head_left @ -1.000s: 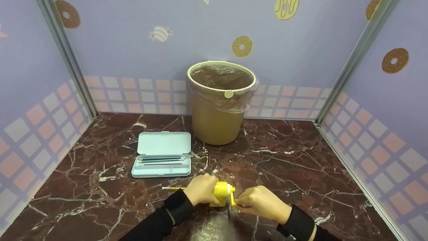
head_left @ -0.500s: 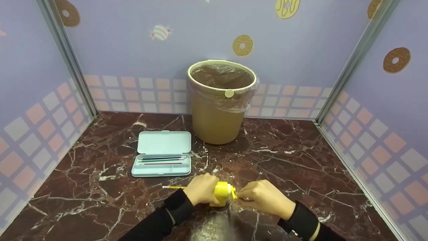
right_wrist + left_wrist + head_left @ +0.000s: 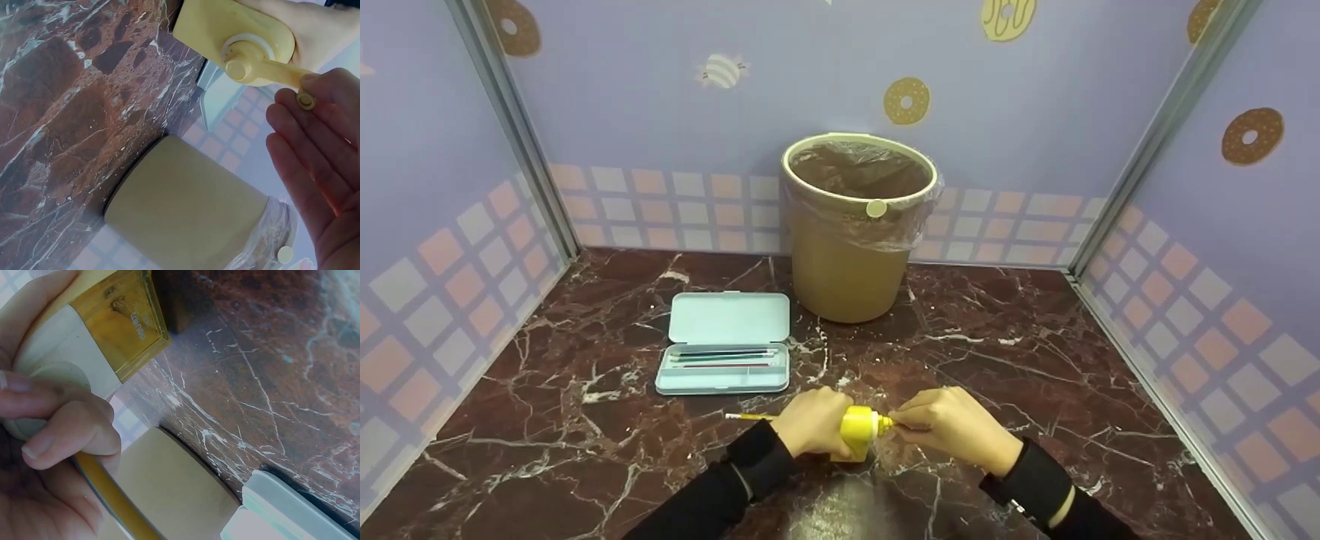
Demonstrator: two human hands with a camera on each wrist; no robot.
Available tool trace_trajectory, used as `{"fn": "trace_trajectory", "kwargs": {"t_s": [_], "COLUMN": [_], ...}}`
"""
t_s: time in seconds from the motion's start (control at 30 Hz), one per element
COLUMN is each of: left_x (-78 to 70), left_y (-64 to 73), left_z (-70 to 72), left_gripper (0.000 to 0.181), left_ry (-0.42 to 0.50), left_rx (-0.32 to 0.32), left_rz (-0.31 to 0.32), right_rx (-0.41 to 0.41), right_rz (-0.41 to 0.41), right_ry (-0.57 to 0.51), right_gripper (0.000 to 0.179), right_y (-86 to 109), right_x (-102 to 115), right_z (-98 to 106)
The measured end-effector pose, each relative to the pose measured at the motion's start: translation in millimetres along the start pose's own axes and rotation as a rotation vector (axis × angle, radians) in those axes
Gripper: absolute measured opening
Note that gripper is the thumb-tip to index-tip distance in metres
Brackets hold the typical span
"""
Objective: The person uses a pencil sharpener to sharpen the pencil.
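My left hand (image 3: 812,422) grips a yellow hand-crank pencil sharpener (image 3: 856,431) low over the table, its fingers wrapped round the body. A yellow pencil (image 3: 748,417) sticks out to the left from the sharpener, its white eraser end outward; in the left wrist view the pencil shaft (image 3: 107,486) passes by the curled fingers. The sharpener's amber see-through drawer (image 3: 126,323) shows there too. On the other side, my right hand (image 3: 956,431) pinches the knob of the yellow crank handle (image 3: 278,71) between thumb and fingers.
Behind and left lies an open light-blue pencil case (image 3: 727,321) with several pencils (image 3: 724,355) in its tray. A tan bin (image 3: 847,277) lined with a clear plastic bag stands against the back wall. Patterned panels enclose the marble-look table (image 3: 1005,360).
My right hand has swung upward in the head view, away from me, turning the crank with it. The left hand, sharpener and pencil have stayed nearly still.
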State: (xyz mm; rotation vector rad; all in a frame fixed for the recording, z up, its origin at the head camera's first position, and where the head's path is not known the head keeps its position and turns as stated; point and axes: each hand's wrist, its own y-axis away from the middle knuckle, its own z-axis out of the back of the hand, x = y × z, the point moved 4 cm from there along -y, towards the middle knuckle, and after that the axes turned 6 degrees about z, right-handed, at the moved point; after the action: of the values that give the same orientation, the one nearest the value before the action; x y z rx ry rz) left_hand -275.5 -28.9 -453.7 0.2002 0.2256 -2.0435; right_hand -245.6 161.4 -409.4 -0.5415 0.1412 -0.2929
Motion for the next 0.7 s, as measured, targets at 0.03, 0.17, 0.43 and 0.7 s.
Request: {"fn": "trace_trajectory", "kwargs": {"t_s": [0.03,0.17,0.43,0.7], "left_x": [-0.1,0.0,1.3,1.2], "left_y": [-0.3,-1.6,-2.3,-3.2], "left_z": [-0.2,-1.5,-1.8,-3.2], "left_gripper": [0.043,0.044,0.044,0.043], "left_ry": [0.000,-0.003,0.010,0.026], "left_rx": [0.001,0.003,0.005,0.030], "left_rz": [-0.002,-0.009,-0.016,-0.012], "right_rx": [-0.001,-0.013,-0.020,0.027], "right_rz": [-0.004,-0.005,-0.015,-0.104], "right_ry": [-0.002,0.002,0.027,0.049], "right_gripper": [0.019,0.019,0.021,0.021], "right_y": [0.0,0.0,-1.1,-1.9], "right_x": [-1,-4,-8,-13], "right_z": [0,0,0,-3]}}
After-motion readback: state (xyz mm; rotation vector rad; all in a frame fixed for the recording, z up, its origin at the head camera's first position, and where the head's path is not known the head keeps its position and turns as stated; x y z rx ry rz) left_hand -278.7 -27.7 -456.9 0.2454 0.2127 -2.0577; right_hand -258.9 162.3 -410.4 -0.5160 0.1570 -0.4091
